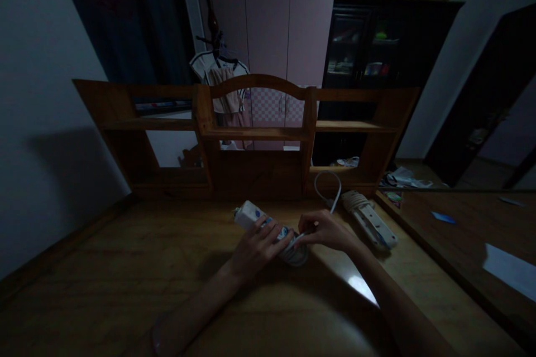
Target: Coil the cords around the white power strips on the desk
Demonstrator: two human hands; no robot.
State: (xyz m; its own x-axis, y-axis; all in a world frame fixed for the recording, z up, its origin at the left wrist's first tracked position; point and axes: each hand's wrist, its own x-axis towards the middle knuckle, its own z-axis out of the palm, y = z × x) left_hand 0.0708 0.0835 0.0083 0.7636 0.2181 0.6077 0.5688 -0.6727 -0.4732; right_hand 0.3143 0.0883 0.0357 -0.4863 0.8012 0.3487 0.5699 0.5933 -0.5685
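Note:
A white power strip [252, 213] with blue markings lies slanted above the wooden desk, and my left hand [258, 246] is wrapped over its middle. White cord [296, 256] is looped around its near right end. My right hand [321, 231] pinches a stretch of this cord close to the fingers of the left. From the right hand a loose length of cord [338, 185] arches up and back toward the shelf. To the right of that hand lies a second white power strip [372, 225] with cord wound on one end.
A wooden shelf unit [255, 133] runs along the back of the desk [138, 268]. On the right, a lower brown surface [464, 234] carries a blue card [443, 217] and a white paper sheet [511, 271]. A wall [46, 122] borders the desk at left.

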